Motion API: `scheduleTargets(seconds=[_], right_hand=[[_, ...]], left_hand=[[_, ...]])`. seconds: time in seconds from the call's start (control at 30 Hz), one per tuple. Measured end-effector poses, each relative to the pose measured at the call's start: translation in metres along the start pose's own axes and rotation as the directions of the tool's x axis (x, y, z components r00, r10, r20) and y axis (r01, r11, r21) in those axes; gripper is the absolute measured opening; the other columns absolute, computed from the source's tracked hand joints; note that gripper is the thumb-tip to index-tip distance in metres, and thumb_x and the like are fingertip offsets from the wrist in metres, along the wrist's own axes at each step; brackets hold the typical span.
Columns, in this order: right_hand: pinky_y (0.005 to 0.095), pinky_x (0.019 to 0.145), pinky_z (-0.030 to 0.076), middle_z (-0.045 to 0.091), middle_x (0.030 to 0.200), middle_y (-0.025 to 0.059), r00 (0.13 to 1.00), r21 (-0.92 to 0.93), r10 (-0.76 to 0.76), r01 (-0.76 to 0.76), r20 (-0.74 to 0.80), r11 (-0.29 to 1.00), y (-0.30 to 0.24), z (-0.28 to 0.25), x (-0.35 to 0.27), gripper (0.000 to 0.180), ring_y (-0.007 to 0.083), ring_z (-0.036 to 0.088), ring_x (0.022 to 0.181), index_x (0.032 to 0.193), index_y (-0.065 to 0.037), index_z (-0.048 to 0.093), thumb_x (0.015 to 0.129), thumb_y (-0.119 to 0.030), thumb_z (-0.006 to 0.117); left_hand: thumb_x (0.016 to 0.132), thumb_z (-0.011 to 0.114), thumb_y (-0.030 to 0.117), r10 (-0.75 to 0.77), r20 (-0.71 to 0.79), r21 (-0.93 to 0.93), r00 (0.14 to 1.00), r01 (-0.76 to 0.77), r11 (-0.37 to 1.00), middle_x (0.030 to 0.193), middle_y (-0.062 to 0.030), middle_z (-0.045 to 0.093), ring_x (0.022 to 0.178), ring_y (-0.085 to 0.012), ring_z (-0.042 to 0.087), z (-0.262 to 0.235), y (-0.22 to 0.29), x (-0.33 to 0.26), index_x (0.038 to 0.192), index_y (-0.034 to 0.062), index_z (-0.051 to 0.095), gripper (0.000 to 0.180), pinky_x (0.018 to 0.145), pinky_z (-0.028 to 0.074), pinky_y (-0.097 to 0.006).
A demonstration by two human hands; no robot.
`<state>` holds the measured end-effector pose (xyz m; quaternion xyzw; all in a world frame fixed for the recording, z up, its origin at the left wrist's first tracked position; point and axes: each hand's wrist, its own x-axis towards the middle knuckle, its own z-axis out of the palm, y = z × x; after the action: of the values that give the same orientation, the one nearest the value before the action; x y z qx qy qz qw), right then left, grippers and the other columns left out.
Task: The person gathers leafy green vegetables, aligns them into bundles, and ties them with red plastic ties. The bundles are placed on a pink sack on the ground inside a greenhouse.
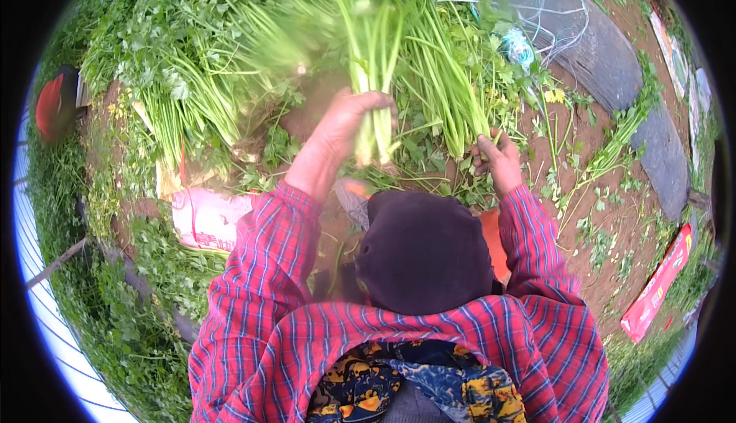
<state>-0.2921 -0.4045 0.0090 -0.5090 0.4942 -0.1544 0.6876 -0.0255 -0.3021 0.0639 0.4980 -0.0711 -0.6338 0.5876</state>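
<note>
My left hand is wrapped round the lower stalks of a bunch of celery. The bunch's pale root ends stick out below the fist, and its tops point away from me. Off to the right, my right hand has its fingers curled at the root end of a celery stalk, beside other green stalks lying on the heap. A large celery pile spreads across the far left, partly blurred. Several stalks with roots toward me form another bundle at the left.
White and blue twine lies tangled by a dark sheet strip at the far right. A red packet is on the soil at right. A pink and white bag lies left of my forearm. Loose leaves litter the ground.
</note>
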Motion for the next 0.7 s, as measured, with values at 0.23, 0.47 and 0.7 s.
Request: scheduleTargets(seconds=[0.23,0.47,0.7], right_hand=[[0.0221,0.045,0.042,0.057,0.073,0.0051,0.853,-0.413,-0.494,0.516,0.168,0.75,0.01,0.076,-0.013,0.041,0.0103,0.05,0.051,0.12,0.004,0.043,0.096,-0.029,0.043],[0.0239,0.046,0.033,0.043,0.061,-0.0004,0.943,-0.104,-0.214,0.247,0.255,0.963,0.01,0.098,-0.019,0.029,0.008,0.041,0.05,0.095,-0.001,0.05,0.097,-0.029,0.04],[0.0365,0.066,0.046,0.06,0.08,0.018,0.878,-0.474,-0.182,0.402,0.443,0.783,0.041,0.076,-0.013,0.027,0.0318,0.059,0.071,0.098,-0.002,0.053,0.088,-0.026,0.048]], left_hand=[[0.078,0.062,0.008,-0.205,-0.006,-0.208,0.979,0.2,0.957,0.1,-0.0212,0.061,0.089,-0.0309,0.063,0.014,-0.046,0.013,0.107,-0.0083,0.05,0.035,0.083,0.053,-0.044],[0.08,0.062,0.009,-0.102,0.162,-0.257,0.982,0.142,0.956,0.099,-0.019,0.062,0.086,-0.0302,0.065,0.004,-0.032,0.006,0.113,-0.0044,0.05,0.037,0.079,0.054,-0.041],[0.075,0.062,0.002,0.087,0.073,-0.184,0.993,-0.073,0.98,0.086,-0.017,0.062,0.072,-0.0302,0.066,0.015,0.036,-0.039,0.105,-0.0046,0.052,0.033,0.067,0.057,-0.043]])
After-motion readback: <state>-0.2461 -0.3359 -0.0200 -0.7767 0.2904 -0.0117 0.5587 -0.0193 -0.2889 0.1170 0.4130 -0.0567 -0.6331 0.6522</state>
